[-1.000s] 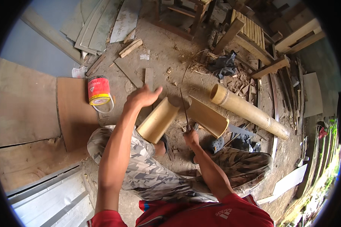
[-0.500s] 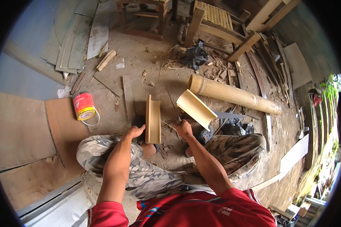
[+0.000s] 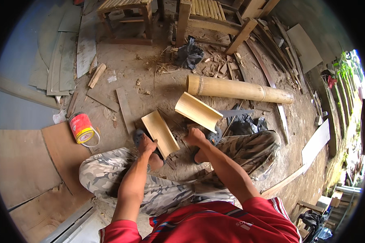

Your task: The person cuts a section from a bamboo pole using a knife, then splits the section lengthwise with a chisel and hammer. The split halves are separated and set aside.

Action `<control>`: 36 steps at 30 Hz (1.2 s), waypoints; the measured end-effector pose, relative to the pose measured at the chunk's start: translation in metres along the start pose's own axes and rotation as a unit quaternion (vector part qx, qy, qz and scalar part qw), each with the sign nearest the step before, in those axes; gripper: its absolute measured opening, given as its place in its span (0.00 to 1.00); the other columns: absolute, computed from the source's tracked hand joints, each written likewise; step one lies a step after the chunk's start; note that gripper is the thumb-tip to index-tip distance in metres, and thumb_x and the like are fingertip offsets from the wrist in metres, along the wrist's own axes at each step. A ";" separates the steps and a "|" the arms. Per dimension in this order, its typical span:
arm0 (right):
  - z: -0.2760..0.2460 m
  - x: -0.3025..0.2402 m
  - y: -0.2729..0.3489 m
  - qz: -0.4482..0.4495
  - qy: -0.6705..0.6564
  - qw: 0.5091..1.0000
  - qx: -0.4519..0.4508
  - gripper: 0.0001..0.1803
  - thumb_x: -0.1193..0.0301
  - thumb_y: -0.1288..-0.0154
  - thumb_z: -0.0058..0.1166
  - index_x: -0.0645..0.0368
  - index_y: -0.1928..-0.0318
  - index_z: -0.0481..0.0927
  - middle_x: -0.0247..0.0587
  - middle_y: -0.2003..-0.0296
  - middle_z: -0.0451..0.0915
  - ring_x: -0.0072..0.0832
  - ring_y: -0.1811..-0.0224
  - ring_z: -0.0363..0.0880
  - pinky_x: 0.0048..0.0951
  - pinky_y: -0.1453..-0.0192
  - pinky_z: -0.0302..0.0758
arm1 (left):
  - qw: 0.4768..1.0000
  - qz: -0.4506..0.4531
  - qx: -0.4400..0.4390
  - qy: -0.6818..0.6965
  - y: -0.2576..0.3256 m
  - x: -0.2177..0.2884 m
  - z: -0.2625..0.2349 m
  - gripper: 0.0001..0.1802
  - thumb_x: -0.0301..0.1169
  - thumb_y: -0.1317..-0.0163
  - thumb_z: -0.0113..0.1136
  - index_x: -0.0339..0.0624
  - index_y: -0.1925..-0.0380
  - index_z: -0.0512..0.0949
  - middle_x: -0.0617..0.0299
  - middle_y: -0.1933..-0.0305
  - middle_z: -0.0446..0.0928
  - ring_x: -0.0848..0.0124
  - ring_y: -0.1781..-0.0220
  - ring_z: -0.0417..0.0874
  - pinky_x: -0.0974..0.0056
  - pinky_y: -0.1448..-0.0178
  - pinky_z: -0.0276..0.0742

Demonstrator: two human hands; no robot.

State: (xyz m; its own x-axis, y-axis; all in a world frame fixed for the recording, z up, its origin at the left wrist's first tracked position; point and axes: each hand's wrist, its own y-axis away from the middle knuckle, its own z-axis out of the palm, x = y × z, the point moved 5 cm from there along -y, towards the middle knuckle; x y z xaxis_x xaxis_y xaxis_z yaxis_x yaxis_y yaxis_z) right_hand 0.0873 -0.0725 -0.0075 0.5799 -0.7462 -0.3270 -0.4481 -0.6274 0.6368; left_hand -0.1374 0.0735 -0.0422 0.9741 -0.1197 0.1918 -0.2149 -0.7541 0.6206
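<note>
Left hand [image 3: 147, 145], fingers curled, grips the near end of a pale split bamboo slat [image 3: 160, 133], flat and lying on the dirt floor [image 3: 150, 81]. Right hand [image 3: 194, 135], fingers closed, touches a curved half-round bamboo piece [image 3: 198, 111] just beside it.

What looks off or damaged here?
The bamboo is split lengthwise: one half at the left hand, the other half by the right hand. A can lies tipped over.
</note>
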 end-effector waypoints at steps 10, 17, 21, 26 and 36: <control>0.066 0.043 -0.002 0.025 -0.053 0.997 -0.042 0.28 0.61 0.39 0.55 0.58 0.39 0.76 0.59 0.48 0.83 0.51 0.42 0.81 0.48 0.40 0.79 | 0.998 0.023 -0.034 0.057 -0.017 0.008 0.008 0.46 0.50 0.38 0.63 0.30 0.32 0.58 0.34 0.36 0.73 0.44 0.38 0.79 0.47 0.35 0.76; 0.045 0.020 -0.002 -0.146 -0.116 0.964 0.190 0.20 0.64 0.36 0.56 0.57 0.46 0.75 0.56 0.54 0.82 0.52 0.50 0.82 0.50 0.47 0.78 | 0.973 -0.086 -0.113 0.183 -0.025 -0.003 0.030 0.33 0.47 0.36 0.62 0.26 0.44 0.73 0.43 0.57 0.85 0.56 0.66 0.89 0.58 0.63 0.88; -0.006 0.016 -0.006 -0.085 -0.071 0.936 0.334 0.16 0.66 0.40 0.59 0.55 0.52 0.76 0.48 0.56 0.78 0.47 0.49 0.77 0.47 0.47 0.73 | 0.958 -0.156 -0.099 0.218 -0.026 -0.014 0.052 0.25 0.45 0.36 0.61 0.28 0.59 0.83 0.46 0.66 0.86 0.59 0.71 0.89 0.60 0.68 0.89; 0.006 0.063 -0.018 -0.013 -0.011 0.943 0.331 0.17 0.68 0.38 0.56 0.49 0.48 0.78 0.42 0.50 0.77 0.42 0.44 0.74 0.47 0.40 0.66 | 0.973 -0.188 -0.068 0.116 -0.021 -0.007 0.054 0.25 0.47 0.35 0.62 0.32 0.55 0.83 0.47 0.63 0.86 0.58 0.71 0.90 0.62 0.71 0.88; -0.009 0.059 -0.019 -0.114 -0.098 0.927 0.344 0.14 0.71 0.39 0.59 0.53 0.52 0.83 0.44 0.54 0.85 0.43 0.46 0.80 0.45 0.40 0.70 | 0.990 -0.118 -0.051 0.050 -0.032 -0.011 0.046 0.23 0.48 0.40 0.66 0.37 0.60 0.86 0.51 0.65 0.87 0.56 0.65 0.90 0.54 0.60 0.85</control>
State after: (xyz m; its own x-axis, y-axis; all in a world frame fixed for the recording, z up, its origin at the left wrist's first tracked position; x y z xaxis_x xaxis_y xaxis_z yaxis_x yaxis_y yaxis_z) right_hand 0.1364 -0.1029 -0.0324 0.6085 -0.5612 -0.5610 -0.6958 -0.7172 -0.0373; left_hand -0.1381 0.0692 -0.0992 0.9874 0.1202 0.1028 0.0073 -0.6838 0.7296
